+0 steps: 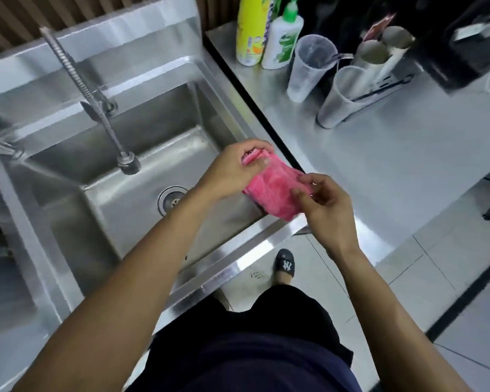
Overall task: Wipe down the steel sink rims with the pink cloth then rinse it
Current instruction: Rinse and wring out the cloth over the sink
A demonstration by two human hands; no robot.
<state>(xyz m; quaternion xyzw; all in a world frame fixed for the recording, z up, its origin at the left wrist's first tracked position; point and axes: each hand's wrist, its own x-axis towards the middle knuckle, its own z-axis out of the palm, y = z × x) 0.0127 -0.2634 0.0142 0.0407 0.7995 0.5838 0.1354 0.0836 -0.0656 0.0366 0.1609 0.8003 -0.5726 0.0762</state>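
The pink cloth is held bunched over the steel sink's right rim, gripped by the left hand at its far end, pinched by the right hand at its near end.
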